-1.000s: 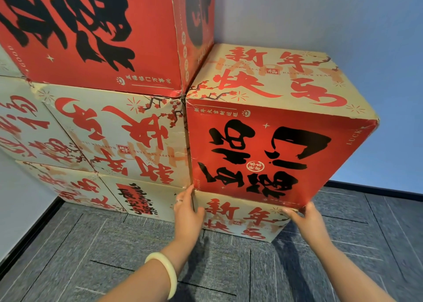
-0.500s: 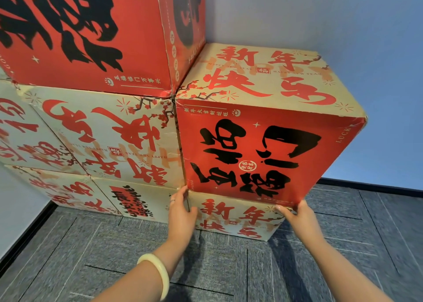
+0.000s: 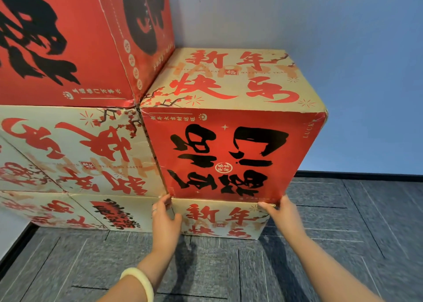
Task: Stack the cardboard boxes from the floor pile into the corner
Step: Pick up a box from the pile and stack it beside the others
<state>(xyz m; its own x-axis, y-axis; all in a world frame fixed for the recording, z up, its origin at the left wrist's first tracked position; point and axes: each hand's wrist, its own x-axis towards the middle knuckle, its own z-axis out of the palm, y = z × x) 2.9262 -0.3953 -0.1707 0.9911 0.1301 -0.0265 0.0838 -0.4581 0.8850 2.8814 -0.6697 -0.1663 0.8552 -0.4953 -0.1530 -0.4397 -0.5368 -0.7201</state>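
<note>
Left hand [image 3: 163, 219] touches red box [image 3: 229, 155] — right hand [image 3: 282, 214] fingers hidden.

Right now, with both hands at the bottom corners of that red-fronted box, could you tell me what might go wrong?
Pinched fingers: the left hand and right hand sit at the seam where the red-fronted box meets the cream box beneath; letting it settle could trap fingertips.
Shifting: the red-fronted box seems to overhang the cream box slightly on the right, so a push could slide it off square.
</note>
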